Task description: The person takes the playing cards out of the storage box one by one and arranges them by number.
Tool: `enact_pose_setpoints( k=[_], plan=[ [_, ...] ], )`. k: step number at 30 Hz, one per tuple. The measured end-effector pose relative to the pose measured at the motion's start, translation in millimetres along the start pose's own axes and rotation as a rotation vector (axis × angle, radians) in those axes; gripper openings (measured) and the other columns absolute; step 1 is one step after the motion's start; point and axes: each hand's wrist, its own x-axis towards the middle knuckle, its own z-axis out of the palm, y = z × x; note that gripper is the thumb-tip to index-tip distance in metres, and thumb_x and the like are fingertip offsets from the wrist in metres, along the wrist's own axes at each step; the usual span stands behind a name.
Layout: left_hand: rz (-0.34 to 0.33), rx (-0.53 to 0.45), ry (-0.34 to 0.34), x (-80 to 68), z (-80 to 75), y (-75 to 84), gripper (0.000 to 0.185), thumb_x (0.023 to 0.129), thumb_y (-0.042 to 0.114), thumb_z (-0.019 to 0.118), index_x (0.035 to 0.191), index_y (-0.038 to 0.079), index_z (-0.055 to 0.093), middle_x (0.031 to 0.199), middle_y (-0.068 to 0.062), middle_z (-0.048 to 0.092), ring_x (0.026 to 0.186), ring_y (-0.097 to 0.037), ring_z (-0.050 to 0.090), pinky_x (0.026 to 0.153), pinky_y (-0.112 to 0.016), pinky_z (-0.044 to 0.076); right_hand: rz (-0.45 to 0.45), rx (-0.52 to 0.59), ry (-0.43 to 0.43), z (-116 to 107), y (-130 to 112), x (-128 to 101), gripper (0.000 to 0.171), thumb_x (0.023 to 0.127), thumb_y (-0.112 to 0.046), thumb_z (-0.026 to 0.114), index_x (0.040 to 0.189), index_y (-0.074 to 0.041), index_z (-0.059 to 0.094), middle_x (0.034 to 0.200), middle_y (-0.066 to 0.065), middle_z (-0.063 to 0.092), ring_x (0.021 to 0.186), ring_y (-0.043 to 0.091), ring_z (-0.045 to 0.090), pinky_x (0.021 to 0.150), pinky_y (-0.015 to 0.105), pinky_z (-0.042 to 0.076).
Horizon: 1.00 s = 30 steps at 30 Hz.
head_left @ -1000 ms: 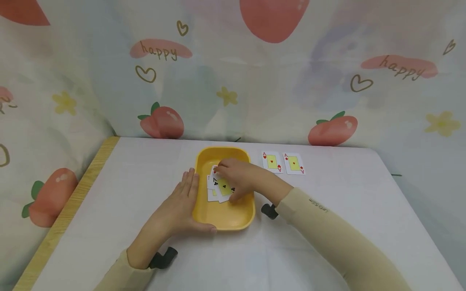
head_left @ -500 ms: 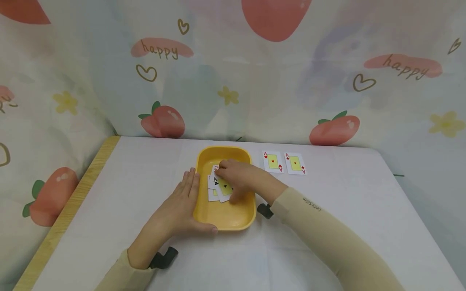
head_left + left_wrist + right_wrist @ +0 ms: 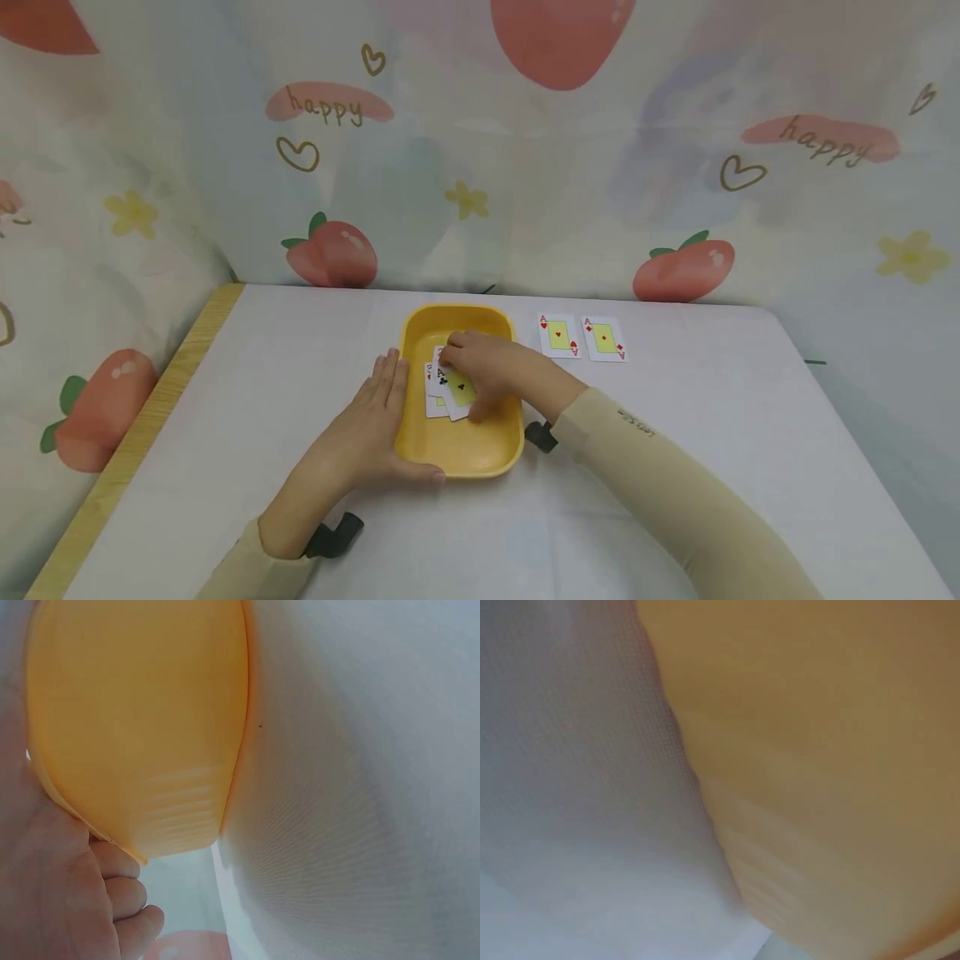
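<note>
The right hand [image 3: 487,371] has shifted slightly left inside the yellow tray [image 3: 480,454], fingers curled on an "A" of clubs card [image 3: 455,387] atop the pile, while the left hand [image 3: 371,429], fingers straight, braces the tray's left wall; two red "A" cards [image 3: 581,337] lie beyond on the white table [image 3: 225,400].

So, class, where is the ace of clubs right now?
In the head view, the ace of clubs lies on the card pile in the yellow tray at table centre, under the right hand, whose fingers touch it.
</note>
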Motion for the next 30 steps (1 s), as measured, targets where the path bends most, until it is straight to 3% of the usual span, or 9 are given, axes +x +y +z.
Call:
enact_pose_setpoints(
  k=[10, 20, 30],
  plan=[
    [0.016, 0.004, 0.016, -0.3, 2.3, -1.0, 0.15, 0.059, 0.087, 0.069, 0.158, -0.003, 0.003, 0.166, -0.02, -0.006, 0.154, -0.035, -0.002, 0.123, -0.051, 0.018, -0.003, 0.021, 0.029, -0.6, 0.2, -3.2, 0.084, 0.07, -0.041, 0.087, 0.142, -0.019, 0.048, 0.135, -0.002, 0.048, 0.12, 0.015, 0.046, 0.114, 0.032, 0.038],
    [0.018, 0.018, 0.022, -0.1, 2.5, -1.4, 0.151, 0.058, 0.092, 0.064, 0.158, -0.003, 0.003, 0.166, -0.021, -0.004, 0.154, -0.036, 0.0, 0.123, -0.051, 0.02, -0.015, 0.052, 0.092, -10.5, 2.2, -15.9, 0.086, 0.068, -0.044, 0.088, 0.14, -0.019, 0.048, 0.128, -0.004, 0.051, 0.114, 0.014, 0.045, 0.105, 0.028, 0.044],
    [0.009, 0.009, 0.022, -0.4, 1.6, 0.2, 0.152, 0.057, 0.091, 0.066, 0.158, -0.004, 0.004, 0.166, -0.021, -0.004, 0.154, -0.036, 0.0, 0.122, -0.052, 0.019, -0.057, 0.045, 0.176, -25.4, 10.0, -26.8, 0.087, 0.066, -0.044, 0.09, 0.137, -0.013, 0.051, 0.131, 0.0, 0.051, 0.119, 0.016, 0.046, 0.109, 0.029, 0.04]
  ],
)
